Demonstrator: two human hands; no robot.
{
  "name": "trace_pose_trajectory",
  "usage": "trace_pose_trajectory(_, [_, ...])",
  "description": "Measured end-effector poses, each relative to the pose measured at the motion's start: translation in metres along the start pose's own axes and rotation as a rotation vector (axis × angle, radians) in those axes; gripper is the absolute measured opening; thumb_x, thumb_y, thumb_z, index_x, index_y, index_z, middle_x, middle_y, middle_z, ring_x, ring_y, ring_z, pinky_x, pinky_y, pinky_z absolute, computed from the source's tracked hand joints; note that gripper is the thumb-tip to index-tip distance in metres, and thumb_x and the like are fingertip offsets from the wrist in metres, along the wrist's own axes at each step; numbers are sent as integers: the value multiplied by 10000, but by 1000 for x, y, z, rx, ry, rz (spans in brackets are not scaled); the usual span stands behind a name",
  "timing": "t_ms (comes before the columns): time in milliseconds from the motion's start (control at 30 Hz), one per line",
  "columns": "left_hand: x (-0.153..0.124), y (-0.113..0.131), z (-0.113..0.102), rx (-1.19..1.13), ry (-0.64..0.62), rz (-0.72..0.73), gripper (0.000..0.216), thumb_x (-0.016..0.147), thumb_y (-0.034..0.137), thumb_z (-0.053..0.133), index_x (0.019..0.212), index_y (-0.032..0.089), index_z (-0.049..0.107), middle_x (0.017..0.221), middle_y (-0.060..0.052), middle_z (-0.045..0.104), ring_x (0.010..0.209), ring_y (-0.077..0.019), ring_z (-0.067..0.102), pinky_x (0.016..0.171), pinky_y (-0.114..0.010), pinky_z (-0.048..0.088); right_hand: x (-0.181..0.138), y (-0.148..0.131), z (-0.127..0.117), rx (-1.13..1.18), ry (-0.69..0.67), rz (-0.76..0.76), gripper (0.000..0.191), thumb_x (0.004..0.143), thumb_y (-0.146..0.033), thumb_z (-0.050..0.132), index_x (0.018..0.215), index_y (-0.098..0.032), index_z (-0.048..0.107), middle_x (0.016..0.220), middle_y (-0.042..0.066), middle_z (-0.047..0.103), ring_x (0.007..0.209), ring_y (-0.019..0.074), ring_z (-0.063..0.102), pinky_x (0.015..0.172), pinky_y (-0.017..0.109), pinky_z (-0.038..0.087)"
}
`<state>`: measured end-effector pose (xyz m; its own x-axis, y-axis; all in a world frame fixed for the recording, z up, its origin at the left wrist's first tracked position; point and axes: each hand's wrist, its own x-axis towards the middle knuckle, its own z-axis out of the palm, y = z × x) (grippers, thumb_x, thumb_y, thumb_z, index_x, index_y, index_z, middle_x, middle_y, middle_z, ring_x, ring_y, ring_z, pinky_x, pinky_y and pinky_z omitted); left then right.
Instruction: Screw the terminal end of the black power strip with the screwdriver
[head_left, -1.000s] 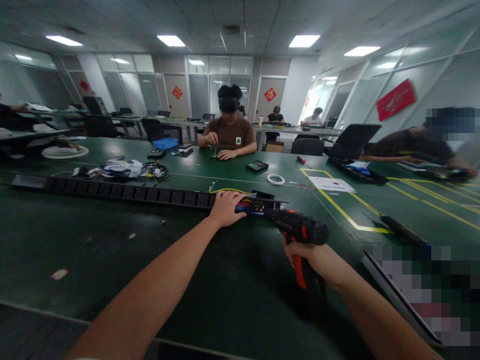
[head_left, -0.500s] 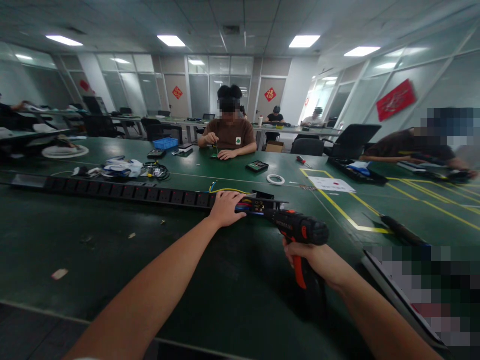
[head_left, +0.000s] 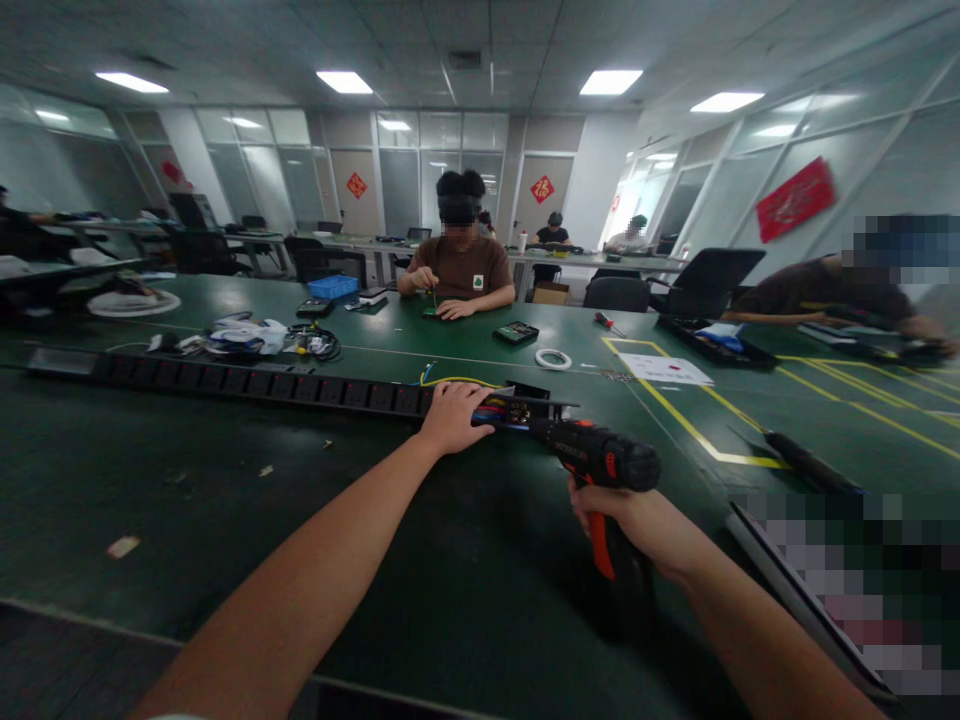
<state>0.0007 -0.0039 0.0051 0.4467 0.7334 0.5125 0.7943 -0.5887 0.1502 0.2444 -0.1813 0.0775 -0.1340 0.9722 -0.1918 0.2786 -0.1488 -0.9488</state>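
A long black power strip [head_left: 300, 387] with a row of sockets lies across the green table. My left hand [head_left: 452, 417] grips it near its right end, fingers over the top and thumb on the near side. Just right of that hand, the strip's end is uncovered and shows coloured wires [head_left: 491, 406]. My right hand [head_left: 616, 505] is closed round the handle of a black and orange cordless drill [head_left: 600, 452]. The drill points left, its nose at the uncovered end; the tip of its bit cannot be made out.
Across the table a person [head_left: 459, 262] works on a small green board. Cables and plastic bags [head_left: 244, 337] lie behind the strip. At right are a white paper [head_left: 664, 369], a black-handled tool [head_left: 810, 462], a black tray [head_left: 716, 345] and another person leaning over the table.
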Motion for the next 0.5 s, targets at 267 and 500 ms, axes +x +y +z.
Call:
trace_pose_trajectory(267, [0, 0, -1, 4, -8, -2, 649, 838, 532, 757, 1414, 298, 572, 1401, -69, 624, 1318, -318, 521, 1169, -518, 272, 1, 3, -1, -29, 5, 10, 91, 711, -280, 668, 758, -202, 659, 613, -3, 613, 605, 184, 574, 602, 303, 447])
trace_pose_trajectory(500, [0, -1, 0, -6, 0, -2, 638, 841, 526, 756, 1409, 302, 572, 1398, -68, 624, 1317, -319, 519, 1164, -519, 272, 2, 3, -1, -14, 23, 30, 157, 702, -236, 663, 852, -191, 680, 611, -15, 623, 607, 170, 562, 591, 291, 427])
